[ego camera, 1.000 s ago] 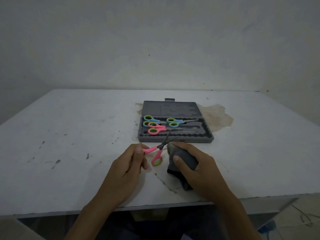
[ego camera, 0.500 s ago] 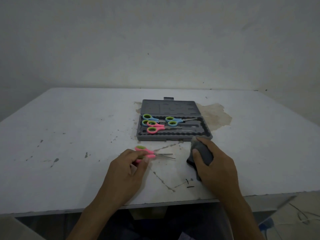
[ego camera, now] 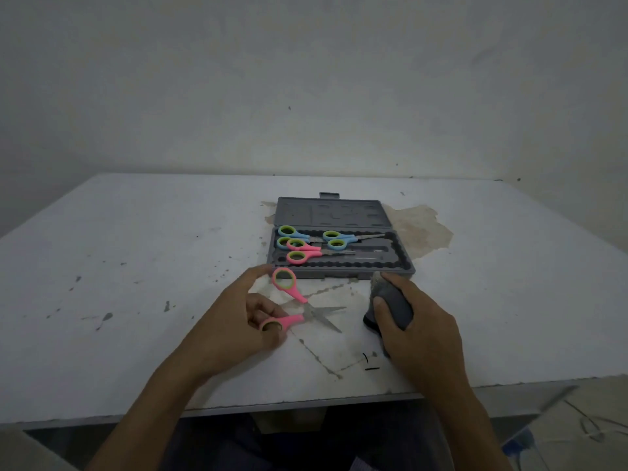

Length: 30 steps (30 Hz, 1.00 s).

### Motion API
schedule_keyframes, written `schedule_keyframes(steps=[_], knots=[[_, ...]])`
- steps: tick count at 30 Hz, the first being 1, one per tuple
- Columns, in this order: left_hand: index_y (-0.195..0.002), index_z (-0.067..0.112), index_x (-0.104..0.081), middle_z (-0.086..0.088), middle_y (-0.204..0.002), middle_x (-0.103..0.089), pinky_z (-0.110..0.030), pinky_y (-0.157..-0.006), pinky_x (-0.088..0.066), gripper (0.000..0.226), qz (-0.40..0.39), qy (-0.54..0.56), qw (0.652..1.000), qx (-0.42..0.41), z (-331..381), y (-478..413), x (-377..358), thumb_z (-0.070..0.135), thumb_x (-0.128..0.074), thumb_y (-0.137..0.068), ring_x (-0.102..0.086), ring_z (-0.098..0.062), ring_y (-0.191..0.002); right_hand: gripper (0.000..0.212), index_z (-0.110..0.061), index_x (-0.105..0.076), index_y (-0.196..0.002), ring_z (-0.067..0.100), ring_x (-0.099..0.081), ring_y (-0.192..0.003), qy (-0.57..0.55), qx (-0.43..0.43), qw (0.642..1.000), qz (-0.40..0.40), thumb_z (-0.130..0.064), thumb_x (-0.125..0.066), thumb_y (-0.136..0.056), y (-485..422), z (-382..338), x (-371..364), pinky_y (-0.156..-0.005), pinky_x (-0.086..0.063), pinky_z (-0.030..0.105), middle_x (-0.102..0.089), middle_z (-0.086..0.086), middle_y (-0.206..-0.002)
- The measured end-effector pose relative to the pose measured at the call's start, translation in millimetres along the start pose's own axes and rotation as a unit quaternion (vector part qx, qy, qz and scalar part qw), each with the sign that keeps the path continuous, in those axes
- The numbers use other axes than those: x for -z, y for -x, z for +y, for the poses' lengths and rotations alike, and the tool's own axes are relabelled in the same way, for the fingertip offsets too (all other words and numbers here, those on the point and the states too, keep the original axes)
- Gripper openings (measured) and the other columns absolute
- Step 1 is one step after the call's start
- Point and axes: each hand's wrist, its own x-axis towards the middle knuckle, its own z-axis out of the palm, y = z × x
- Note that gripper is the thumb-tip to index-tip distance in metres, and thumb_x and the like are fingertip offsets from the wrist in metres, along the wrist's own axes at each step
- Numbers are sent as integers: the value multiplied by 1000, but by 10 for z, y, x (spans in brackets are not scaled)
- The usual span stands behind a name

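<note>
The pink scissors point(ego camera: 295, 293) lie spread wide open at the centre of the frame, blades pointing right, just below the gray case point(ego camera: 334, 212). The left hand point(ego camera: 234, 321) grasps their lower ring, with 1 fingertip near the upper ring. To the right, the right hand point(ego camera: 421, 329) clenches a gray cloth point(ego camera: 394, 305) against the white table point(ego camera: 136, 266). 3 more scissors lie in the case.

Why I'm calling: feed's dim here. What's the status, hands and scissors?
Left hand holds pink scissors, blades open. Right hand grips grey cloth. Open case just behind, nothing blocking.
</note>
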Motion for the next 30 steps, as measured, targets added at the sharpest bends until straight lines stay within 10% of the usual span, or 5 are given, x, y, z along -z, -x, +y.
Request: schedule_keyframes(steps=[4, 13, 18, 30], knots=[[-136, 58, -36, -5, -91, -74, -26, -66, -54, 93, -50, -29, 998, -35, 36, -69, 67, 0, -76, -75, -62, -18, -66, 46, -26, -58, -127, 14, -63, -83, 2, 5, 1000, 5, -47, -52, -87, 4, 1, -2, -78, -54, 45, -69, -7, -99], [-101, 36, -58, -3, -89, -76, -42, -70, -62, 41, -30, -38, 998, -31, 123, -124, 10, 16, -82, -75, -70, -29, -71, 56, -23, -54, -128, 16, -64, -87, 11, -37, 999, -13, -55, -59, -82, 14, 23, -18, -84, -51, 44, -66, -10, -97], [-95, 34, -52, -3, -92, -77, -50, -80, -59, 34, -21, -12, 999, -43, 126, -108, -7, 48, -73, -72, -74, -26, -85, 29, -26, -47, -84, 13, -51, -65, 88, -55, 994, -36, -48, -65, -80, -3, 9, -29, -69, -32, 33, -52, -11, -68], [-98, 19, -55, 12, -83, -76, -15, -63, -54, 6, 53, 2, 997, -62, 7, -33, -122, 22, -59, -94, -73, -4, -75, 24, -32, -37, -94, 9, -46, -45, -6, 80, 994, -71, -22, -53, -79, -33, -27, 52, -47, -47, 38, -47, -12, -60]])
